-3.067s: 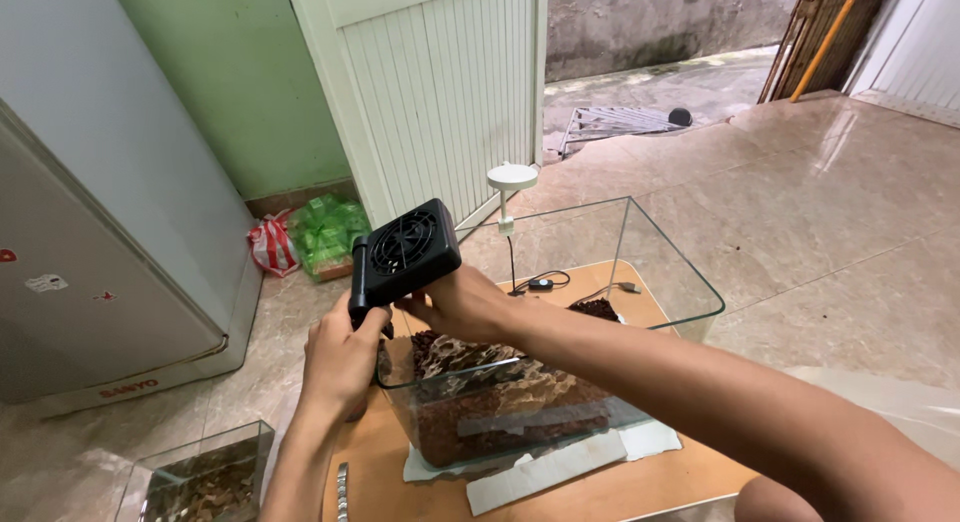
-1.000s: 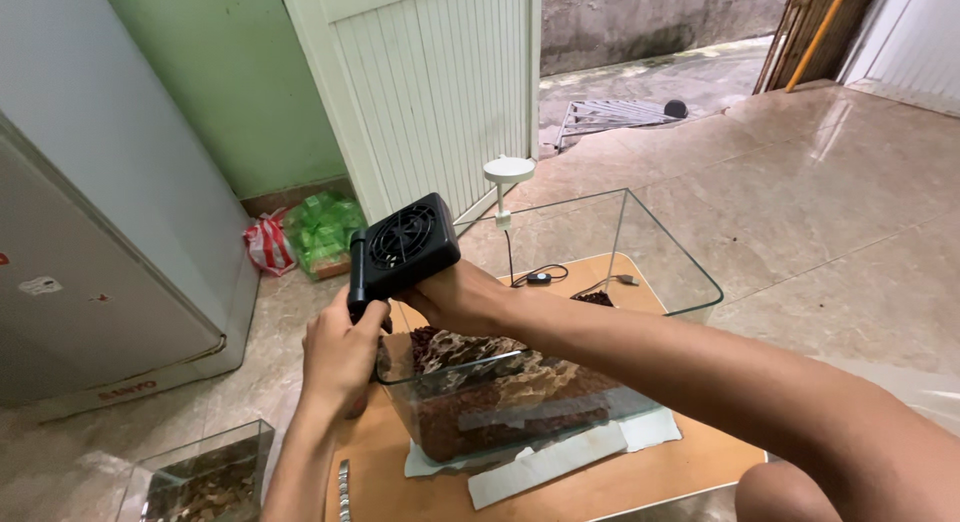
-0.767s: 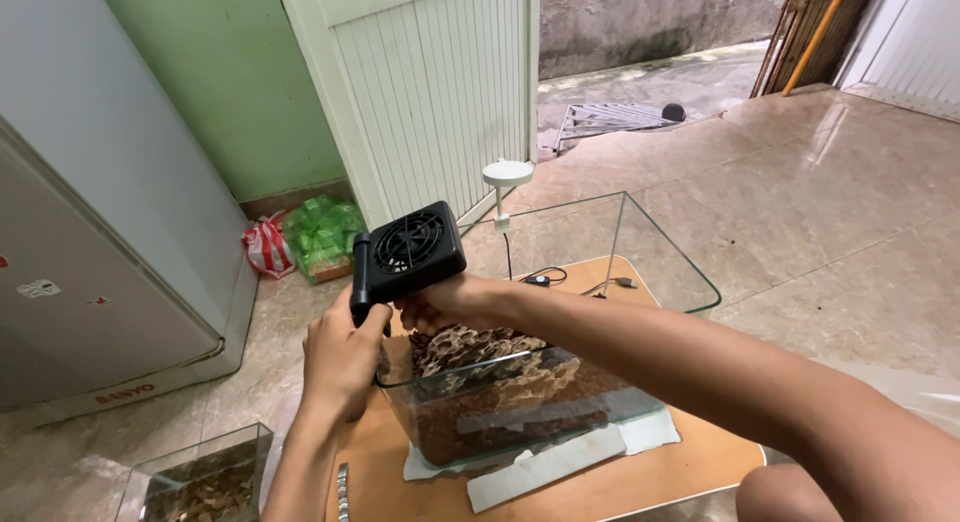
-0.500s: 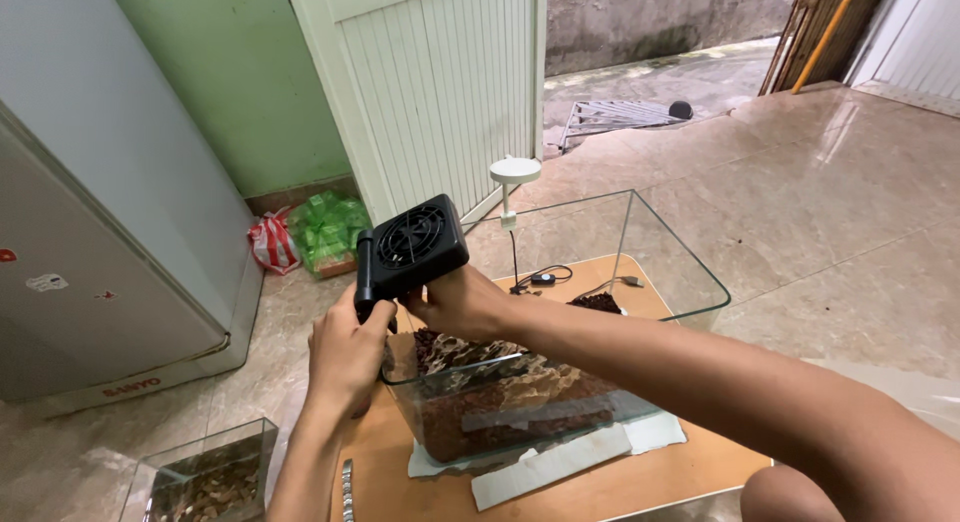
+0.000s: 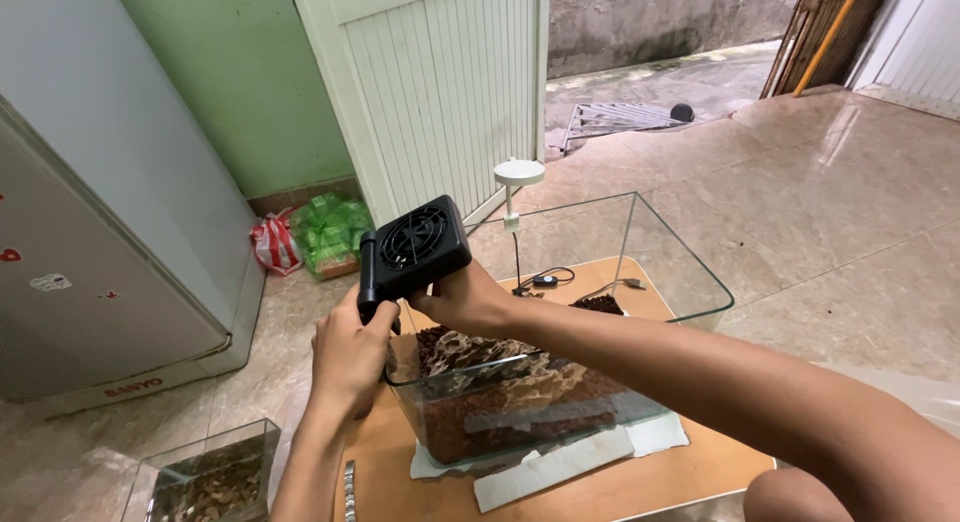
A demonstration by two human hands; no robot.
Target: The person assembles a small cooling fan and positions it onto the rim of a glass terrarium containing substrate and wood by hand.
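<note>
Above the near-left corner of the glass tank (image 5: 680, 282), both the left hand (image 5: 350, 357) and right hand (image 5: 465, 300) grasp the black fan (image 5: 415, 247), which could, I judge, slip and chip the rim.

Black square fan (image 5: 413, 246) — tilted, at glass tank (image 5: 640, 282) corner.

Soft daylight from doorway — floor tiles (image 5: 850, 212) glossy — sharp focus.

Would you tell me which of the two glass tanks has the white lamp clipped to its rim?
The large tank on the wooden board, under both hands; the small corner tank carries no lamp.
</note>
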